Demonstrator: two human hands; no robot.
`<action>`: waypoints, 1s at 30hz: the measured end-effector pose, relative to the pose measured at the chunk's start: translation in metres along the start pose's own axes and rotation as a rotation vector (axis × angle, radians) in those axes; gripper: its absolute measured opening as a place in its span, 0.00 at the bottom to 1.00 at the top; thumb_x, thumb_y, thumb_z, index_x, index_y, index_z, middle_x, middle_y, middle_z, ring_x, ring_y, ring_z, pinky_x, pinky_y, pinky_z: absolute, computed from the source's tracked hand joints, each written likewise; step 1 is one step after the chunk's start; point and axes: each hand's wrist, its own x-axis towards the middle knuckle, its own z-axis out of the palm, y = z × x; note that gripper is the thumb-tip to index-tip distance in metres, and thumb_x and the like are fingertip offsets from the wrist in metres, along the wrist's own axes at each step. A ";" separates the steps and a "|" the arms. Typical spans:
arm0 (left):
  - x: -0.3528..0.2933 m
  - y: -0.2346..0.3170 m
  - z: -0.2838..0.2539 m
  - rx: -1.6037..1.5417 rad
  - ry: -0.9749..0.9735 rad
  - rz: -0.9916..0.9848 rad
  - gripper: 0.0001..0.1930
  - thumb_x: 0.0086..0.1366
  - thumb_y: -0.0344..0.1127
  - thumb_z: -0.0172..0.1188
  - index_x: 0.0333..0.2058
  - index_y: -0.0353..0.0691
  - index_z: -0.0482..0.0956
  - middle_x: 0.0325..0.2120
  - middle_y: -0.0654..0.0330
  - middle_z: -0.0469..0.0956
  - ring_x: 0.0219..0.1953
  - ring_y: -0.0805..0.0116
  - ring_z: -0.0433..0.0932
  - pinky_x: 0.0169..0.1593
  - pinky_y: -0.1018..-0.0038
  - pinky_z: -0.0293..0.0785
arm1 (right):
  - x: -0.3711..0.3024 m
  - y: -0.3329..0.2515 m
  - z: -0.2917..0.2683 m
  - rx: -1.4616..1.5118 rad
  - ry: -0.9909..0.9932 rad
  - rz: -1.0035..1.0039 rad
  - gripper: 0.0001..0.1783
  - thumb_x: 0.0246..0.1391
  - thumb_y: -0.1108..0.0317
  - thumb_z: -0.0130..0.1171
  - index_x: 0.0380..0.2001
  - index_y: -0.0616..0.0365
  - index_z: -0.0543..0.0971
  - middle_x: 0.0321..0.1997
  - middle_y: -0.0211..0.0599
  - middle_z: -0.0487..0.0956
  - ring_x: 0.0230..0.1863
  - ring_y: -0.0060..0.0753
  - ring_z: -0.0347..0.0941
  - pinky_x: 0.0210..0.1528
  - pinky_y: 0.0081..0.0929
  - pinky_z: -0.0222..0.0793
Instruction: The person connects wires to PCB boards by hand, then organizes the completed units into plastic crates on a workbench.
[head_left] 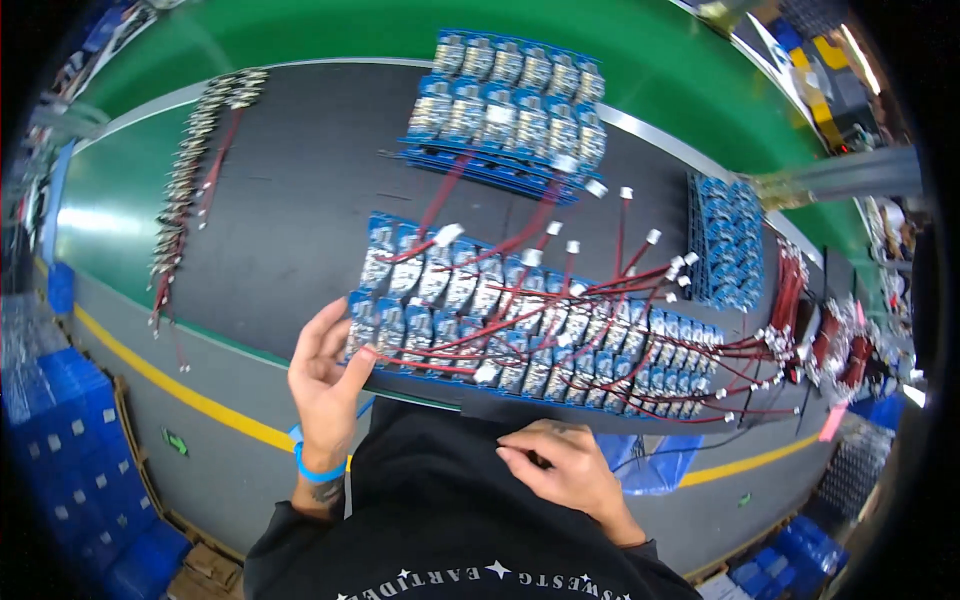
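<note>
One shirt (450, 500), left hand (328, 375) holding one two-row panel (460, 290), right hand (565, 468), grip narrow.

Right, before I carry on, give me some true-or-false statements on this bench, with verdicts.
The bare left hand is at the left end of the near blue circuit boards. True.
The bare right hand rests on those boards. False: it is in front of the black cloth top.
Thin red wires with white plastic connectors lie across those boards. True.
The blue wristband is on the right wrist. False: it is on the left.
</note>
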 end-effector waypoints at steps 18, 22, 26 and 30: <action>0.025 0.021 -0.067 -0.667 0.269 -0.182 0.11 0.67 0.41 0.52 0.41 0.40 0.74 0.35 0.60 0.78 0.36 0.69 0.78 0.39 0.71 0.77 | 0.124 -0.028 0.047 0.756 0.018 0.184 0.23 0.65 0.63 0.42 0.58 0.65 0.62 0.49 0.43 0.76 0.49 0.29 0.71 0.53 0.25 0.63; 0.028 0.022 -0.039 -0.620 0.060 -0.289 0.16 0.70 0.43 0.46 0.39 0.35 0.75 0.34 0.60 0.79 0.35 0.74 0.79 0.40 0.76 0.77 | 0.127 -0.021 0.049 0.697 -0.026 0.157 0.17 0.66 0.62 0.42 0.44 0.64 0.75 0.31 0.24 0.73 0.31 0.13 0.64 0.33 0.14 0.62; 0.015 0.013 -0.019 -0.480 0.059 -0.257 0.23 0.71 0.49 0.39 0.45 0.33 0.73 0.37 0.60 0.79 0.38 0.75 0.78 0.45 0.76 0.75 | 0.125 -0.005 0.058 0.503 0.111 0.052 0.18 0.66 0.62 0.42 0.29 0.64 0.73 0.24 0.21 0.72 0.28 0.11 0.59 0.30 0.13 0.58; 0.008 0.004 -0.018 -0.436 0.040 -0.331 0.29 0.70 0.54 0.36 0.48 0.32 0.72 0.39 0.58 0.79 0.38 0.72 0.79 0.44 0.77 0.75 | 0.130 -0.006 0.063 0.789 0.149 0.176 0.19 0.66 0.60 0.42 0.30 0.65 0.75 0.28 0.25 0.75 0.29 0.12 0.63 0.31 0.13 0.62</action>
